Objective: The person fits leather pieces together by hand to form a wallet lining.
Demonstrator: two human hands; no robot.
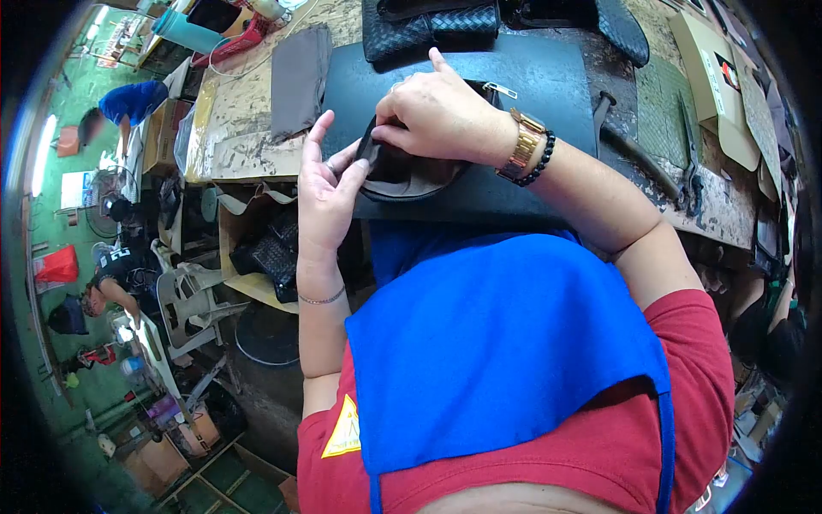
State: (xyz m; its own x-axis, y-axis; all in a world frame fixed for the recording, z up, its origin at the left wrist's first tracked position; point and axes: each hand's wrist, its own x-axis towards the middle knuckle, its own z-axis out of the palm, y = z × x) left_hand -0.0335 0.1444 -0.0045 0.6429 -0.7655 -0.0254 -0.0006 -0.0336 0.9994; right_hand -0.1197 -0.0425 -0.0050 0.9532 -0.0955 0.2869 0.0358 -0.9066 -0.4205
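A dark pouch [411,190] with its mouth spread and a brownish lining showing lies at the near edge of a black work board [548,94]. At its upper right, a zipper pull [500,89] sticks out. My left hand [330,184] holds the pouch's left rim between thumb and fingers. From above, my right hand [437,116] reaches over the opening and pinches the edge near the left thumb; its index finger points away. The inside of the pouch is partly hidden by the right hand.
Black woven-leather bags [428,30] lie at the board's far side. A dark fabric piece [300,81] is on the left. A hammer [642,154] and scissors [689,154] lie right, near a cardboard box [706,86]. Other people work left; a plastic chair [193,300] stands there.
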